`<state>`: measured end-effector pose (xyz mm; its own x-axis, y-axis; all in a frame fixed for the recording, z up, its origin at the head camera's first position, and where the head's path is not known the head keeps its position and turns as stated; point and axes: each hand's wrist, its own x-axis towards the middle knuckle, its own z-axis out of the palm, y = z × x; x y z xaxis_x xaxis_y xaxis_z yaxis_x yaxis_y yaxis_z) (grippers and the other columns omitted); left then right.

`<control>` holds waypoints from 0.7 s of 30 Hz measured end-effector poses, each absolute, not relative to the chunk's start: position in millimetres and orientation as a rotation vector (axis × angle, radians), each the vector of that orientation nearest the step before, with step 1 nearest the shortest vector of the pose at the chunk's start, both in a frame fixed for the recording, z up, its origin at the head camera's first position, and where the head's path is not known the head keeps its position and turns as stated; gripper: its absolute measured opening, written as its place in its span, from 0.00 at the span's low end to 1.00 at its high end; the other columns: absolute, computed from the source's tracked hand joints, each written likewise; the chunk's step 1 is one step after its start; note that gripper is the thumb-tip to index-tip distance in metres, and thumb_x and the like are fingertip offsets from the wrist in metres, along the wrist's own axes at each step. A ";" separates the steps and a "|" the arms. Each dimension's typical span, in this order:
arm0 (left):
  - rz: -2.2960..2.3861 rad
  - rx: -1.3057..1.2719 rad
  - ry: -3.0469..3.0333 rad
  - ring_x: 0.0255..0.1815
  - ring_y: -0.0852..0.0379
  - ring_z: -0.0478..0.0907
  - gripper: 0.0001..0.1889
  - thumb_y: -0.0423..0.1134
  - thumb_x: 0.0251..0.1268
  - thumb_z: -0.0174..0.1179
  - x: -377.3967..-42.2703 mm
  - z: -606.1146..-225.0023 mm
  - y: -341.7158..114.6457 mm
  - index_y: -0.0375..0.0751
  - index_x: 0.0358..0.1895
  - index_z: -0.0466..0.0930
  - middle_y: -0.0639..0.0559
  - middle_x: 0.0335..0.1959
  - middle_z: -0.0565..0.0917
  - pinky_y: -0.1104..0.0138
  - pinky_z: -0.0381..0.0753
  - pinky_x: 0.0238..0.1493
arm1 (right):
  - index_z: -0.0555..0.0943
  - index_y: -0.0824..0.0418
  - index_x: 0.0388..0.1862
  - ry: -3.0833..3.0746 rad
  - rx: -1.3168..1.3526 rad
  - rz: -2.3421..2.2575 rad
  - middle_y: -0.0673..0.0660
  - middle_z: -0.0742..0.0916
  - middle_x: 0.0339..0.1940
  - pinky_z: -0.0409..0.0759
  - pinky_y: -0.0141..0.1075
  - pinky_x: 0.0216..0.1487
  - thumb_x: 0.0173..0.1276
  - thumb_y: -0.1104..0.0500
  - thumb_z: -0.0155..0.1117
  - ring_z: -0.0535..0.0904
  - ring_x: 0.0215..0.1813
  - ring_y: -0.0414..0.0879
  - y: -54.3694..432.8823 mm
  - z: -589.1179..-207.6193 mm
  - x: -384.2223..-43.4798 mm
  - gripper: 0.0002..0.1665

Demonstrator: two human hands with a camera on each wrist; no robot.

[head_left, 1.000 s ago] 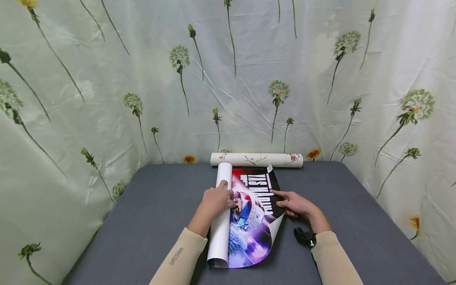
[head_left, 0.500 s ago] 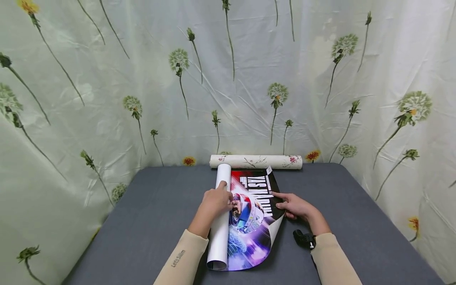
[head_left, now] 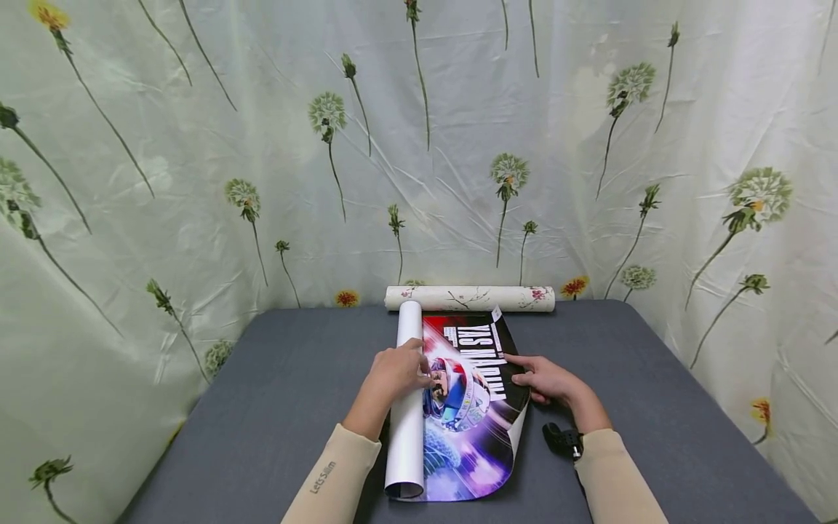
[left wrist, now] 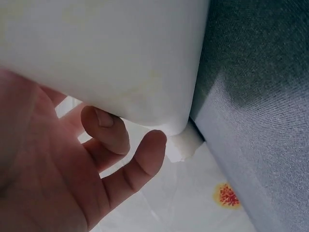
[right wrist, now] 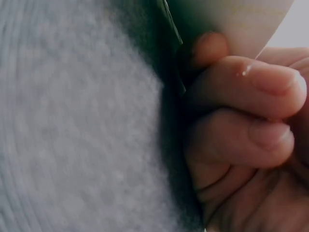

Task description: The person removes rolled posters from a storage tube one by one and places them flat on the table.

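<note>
A poster (head_left: 458,455) lies partly unrolled on the grey table, its white-backed left part still a roll (head_left: 407,444). Printed on it are a helmeted figure and large white letters. My left hand (head_left: 396,375) lies over the roll with bent fingers, gripping it around its middle. In the left wrist view two bent fingers (left wrist: 149,152) show beside the white roll (left wrist: 125,53). At the poster's right edge, my right hand (head_left: 550,380) pinches the sheet, index finger on the print. The right wrist view shows its other fingers curled (right wrist: 256,82) by the white underside, close over the table.
A second roll (head_left: 471,298), white with a blossom-branch print, lies across the back of the table (head_left: 314,386). Behind it hangs a pale curtain (head_left: 275,131) with dandelions. A black wrist-worn device (head_left: 561,439) sits at my right wrist.
The poster has shifted slightly right along with its roll. Its lower right edge, curled up before, now lies flatter. The left index finger is more bent; the right hand moved slightly right.
</note>
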<state>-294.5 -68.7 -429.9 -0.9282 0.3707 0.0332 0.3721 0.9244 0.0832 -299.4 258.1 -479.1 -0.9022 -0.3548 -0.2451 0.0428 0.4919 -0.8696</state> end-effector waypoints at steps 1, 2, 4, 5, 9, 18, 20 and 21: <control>-0.140 -0.593 -3.061 0.49 0.46 0.86 0.12 0.56 0.63 0.75 -294.5 -430.2 -68.4 0.58 0.45 0.94 0.55 0.74 0.78 0.52 0.87 0.53 | 0.60 0.62 0.86 2.354 -0.260 -1.382 0.46 0.72 0.13 0.68 0.32 0.21 0.82 0.60 0.57 0.65 0.14 0.37 258.9 -478.9 -298.9 0.38; -0.136 -0.597 -3.057 0.48 0.46 0.86 0.12 0.56 0.63 0.75 -294.7 -430.6 -68.2 0.58 0.44 0.94 0.55 0.73 0.78 0.52 0.87 0.52 | 0.60 0.62 0.86 2.354 -0.260 -1.381 0.46 0.72 0.13 0.68 0.32 0.21 0.82 0.60 0.57 0.65 0.14 0.37 259.8 -478.8 -298.8 0.38; -0.114 -0.608 -3.050 0.47 0.47 0.86 0.10 0.55 0.64 0.75 -294.9 -430.7 -67.9 0.59 0.44 0.94 0.56 0.72 0.79 0.53 0.87 0.50 | 0.59 0.63 0.86 2.345 -0.267 -1.384 0.46 0.72 0.13 0.68 0.32 0.21 0.82 0.60 0.57 0.65 0.14 0.37 261.3 -478.9 -298.8 0.38; -0.099 -0.614 -3.051 0.47 0.48 0.86 0.09 0.54 0.65 0.75 -294.7 -430.7 -67.7 0.59 0.44 0.94 0.56 0.72 0.79 0.53 0.86 0.50 | 0.59 0.62 0.86 2.338 -0.269 -1.388 0.46 0.72 0.13 0.68 0.32 0.21 0.82 0.60 0.57 0.65 0.14 0.37 262.0 -479.2 -299.0 0.38; -0.084 -0.639 -3.051 0.49 0.47 0.86 0.09 0.53 0.67 0.73 -294.0 -432.5 -68.2 0.61 0.46 0.94 0.56 0.72 0.80 0.52 0.86 0.51 | 0.59 0.63 0.86 2.318 -0.285 -1.396 0.45 0.72 0.12 0.68 0.32 0.22 0.82 0.60 0.57 0.65 0.14 0.36 264.7 -480.4 -299.2 0.38; -0.138 -0.783 -3.034 0.61 0.45 0.86 0.31 0.73 0.58 0.69 -293.7 -447.7 -86.3 0.62 0.59 0.90 0.54 0.82 0.70 0.51 0.86 0.52 | 0.59 0.63 0.86 2.317 -0.286 -1.392 0.45 0.71 0.13 0.70 0.33 0.22 0.82 0.59 0.58 0.65 0.14 0.37 269.8 -483.1 -298.8 0.39; -0.197 -0.808 -3.017 0.63 0.45 0.85 0.31 0.74 0.60 0.67 -295.6 -450.6 -91.7 0.63 0.62 0.88 0.54 0.83 0.69 0.50 0.86 0.51 | 0.60 0.62 0.86 2.325 -0.270 -1.400 0.45 0.72 0.13 0.69 0.33 0.22 0.82 0.59 0.58 0.65 0.14 0.37 270.7 -482.2 -299.5 0.38; -0.244 -0.810 -3.015 0.65 0.44 0.84 0.31 0.73 0.62 0.67 -296.6 -451.6 -94.0 0.63 0.62 0.88 0.54 0.83 0.68 0.49 0.86 0.52 | 0.60 0.62 0.86 2.329 -0.267 -1.401 0.46 0.72 0.13 0.69 0.33 0.22 0.82 0.60 0.58 0.65 0.14 0.37 271.3 -481.8 -300.2 0.38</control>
